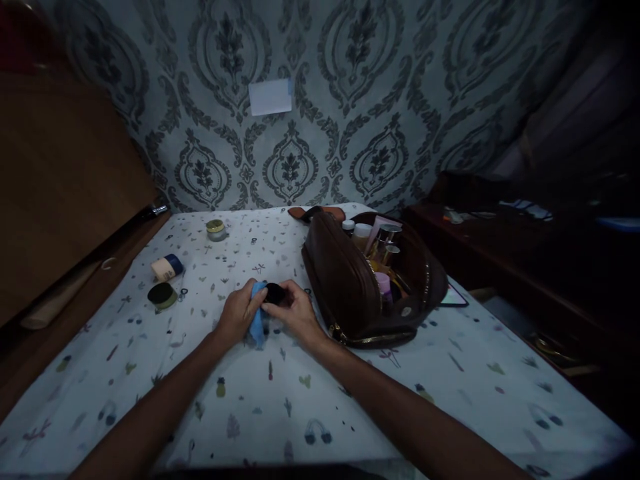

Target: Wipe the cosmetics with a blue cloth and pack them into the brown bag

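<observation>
- A small black round object sits just left of the frame's centre, held between both hands above the patterned white cloth; what it is cannot be told in the dim light.
- The right hand grips the black object from the right side, fingers curled around it.
- The left hand clutches a blue cloth, pressing its top against the black object; the cloth hangs down between the two hands.
- Just right of the hands lies an open brown pouch, with bottles and tubes standing inside it.
- At the left of the frame, well apart from the hands, lie a dark round lidded tin and, above it, a cream tube with a blue cap on its side.
- Further up stands a small jar with a gold lid.
- A brown flat item lies at the cloth's far edge, before the patterned wallpaper.
</observation>
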### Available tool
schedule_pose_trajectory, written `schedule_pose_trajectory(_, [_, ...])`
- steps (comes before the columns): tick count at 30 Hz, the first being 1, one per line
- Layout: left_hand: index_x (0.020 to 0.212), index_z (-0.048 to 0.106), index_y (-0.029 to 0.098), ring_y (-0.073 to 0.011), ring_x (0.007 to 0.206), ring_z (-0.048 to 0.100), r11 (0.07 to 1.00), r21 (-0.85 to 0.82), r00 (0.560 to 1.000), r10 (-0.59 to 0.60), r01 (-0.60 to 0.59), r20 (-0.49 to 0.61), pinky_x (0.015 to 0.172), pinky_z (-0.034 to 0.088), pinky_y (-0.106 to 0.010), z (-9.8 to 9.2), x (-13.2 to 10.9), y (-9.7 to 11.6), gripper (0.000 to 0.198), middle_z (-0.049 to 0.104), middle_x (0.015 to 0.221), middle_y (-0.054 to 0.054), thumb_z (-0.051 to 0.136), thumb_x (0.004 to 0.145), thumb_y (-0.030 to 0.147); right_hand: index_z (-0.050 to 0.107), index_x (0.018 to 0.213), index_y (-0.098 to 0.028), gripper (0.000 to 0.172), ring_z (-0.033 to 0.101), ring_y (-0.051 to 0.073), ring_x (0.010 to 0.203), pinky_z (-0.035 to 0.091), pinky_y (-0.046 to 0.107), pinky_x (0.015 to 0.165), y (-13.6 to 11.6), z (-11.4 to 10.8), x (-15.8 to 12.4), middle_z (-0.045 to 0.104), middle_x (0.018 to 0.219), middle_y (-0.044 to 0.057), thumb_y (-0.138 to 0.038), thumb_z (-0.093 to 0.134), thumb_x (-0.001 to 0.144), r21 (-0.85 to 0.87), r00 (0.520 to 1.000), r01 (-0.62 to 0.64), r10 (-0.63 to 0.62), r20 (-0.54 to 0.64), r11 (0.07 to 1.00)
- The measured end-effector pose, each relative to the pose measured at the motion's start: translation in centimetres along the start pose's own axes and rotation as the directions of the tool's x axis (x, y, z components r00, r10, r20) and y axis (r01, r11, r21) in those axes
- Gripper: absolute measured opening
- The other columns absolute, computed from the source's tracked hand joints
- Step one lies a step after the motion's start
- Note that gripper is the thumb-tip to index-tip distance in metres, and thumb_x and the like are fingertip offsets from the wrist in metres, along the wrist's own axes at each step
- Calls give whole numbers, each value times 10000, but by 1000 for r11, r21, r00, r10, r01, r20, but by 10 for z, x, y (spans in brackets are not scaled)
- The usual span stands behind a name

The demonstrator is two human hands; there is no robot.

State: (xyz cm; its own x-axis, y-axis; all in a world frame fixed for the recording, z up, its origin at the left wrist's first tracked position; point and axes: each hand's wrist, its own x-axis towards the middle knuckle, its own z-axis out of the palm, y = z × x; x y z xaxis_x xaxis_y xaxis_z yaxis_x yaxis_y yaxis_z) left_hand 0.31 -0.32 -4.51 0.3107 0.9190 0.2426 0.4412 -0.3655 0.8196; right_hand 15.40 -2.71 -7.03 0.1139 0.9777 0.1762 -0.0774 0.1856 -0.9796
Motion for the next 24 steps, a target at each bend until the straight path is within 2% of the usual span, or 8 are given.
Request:
schedule_pose_trajectory(4, [686, 416, 233, -146, 580, 426, 999, -46, 1000, -8, 9, 8, 591, 340, -270, 0, 0, 0, 447, 419, 578, 57, 467, 891, 627, 482, 851, -225, 412, 587, 159, 771, 491, 273, 713, 3, -2, 3, 583, 793, -33, -297, 788, 585, 13, 999, 13, -13, -34, 1000])
schedule_pose_trajectory(8, [714, 429, 234, -158, 631, 436, 986, -168, 996, -28, 15, -80, 622, 374, -280, 1, 0, -1, 470, 424, 638, 43, 419, 922, 656, 520, 848, -217, 365, 581, 162, 767, 480, 274, 706, 5, -4, 6, 604, 797, -25, -287, 773, 596, -52, 1000, 17, -18, -25, 998])
schedule_pose_trajectory(11, [895, 560, 230, -178, 691, 493, 975, -221, 996, -22, 1, -89, 679, 414, -291, 0, 1, -1, 463, 498, 713, 22, 373, 948, 650, 561, 885, -211, 350, 561, 164, 762, 465, 276, 697, 5, -6, 5, 609, 814, -16, -309, 771, 623, -186, 999, 36, -35, 8, 982])
schedule_pose_trajectory(13, [1065, 608, 230, -196, 764, 545, 976, -220, 999, 1, -13, -53, 749, 436, -306, 0, 1, -1, 479, 575, 789, 0, 382, 951, 636, 589, 918, -213, 368, 555, 172, 782, 461, 288, 714, 6, -6, 3, 605, 838, -11, -301, 780, 617, -303, 996, 86, -83, 25, 949])
schedule_pose_trajectory(16, [1154, 616, 223, -230, 945, 596, 977, -208, 999, 51, -46, 17, 905, 431, -342, 0, 0, -3, 453, 662, 996, -46, 450, 940, 586, 621, 945, -215, 369, 555, 185, 809, 461, 305, 737, 5, -7, 1, 591, 877, -1, -267, 780, 615, -425, 986, 167, -163, 46, 890])
schedule_pose_trajectory(19, [1222, 569, 222, -240, 1067, 588, 970, -244, 999, 29, -21, 29, 994, 401, -361, 1, -1, -5, 438, 646, 1144, -68, 457, 943, 540, 622, 990, -213, 379, 559, 190, 825, 463, 309, 741, 2, -7, -1, 591, 928, 15, -260, 762, 640, -455, 979, 199, -196, 55, 868])
schedule_pose_trajectory(21, [1198, 556, 221, -233, 1067, 584, 959, -284, 1000, -21, 19, -3, 992, 407, -360, 2, 0, -6, 399, 633, 1125, -62, 450, 945, 510, 596, 1010, -214, 411, 560, 195, 840, 463, 316, 756, -1, -8, -2, 595, 952, 19, -278, 764, 641, -456, 981, 185, -192, 31, 870])
schedule_pose_trajectory(24, [1047, 581, 215, -220, 997, 584, 944, -330, 998, -35, 19, -44, 930, 442, -336, 0, 0, -5, 282, 625, 1010, -41, 520, 911, 454, 539, 973, -219, 423, 546, 192, 811, 455, 315, 749, -5, -9, -4, 582, 904, 2, -311, 764, 626, -460, 989, 125, -150, -19, 879])
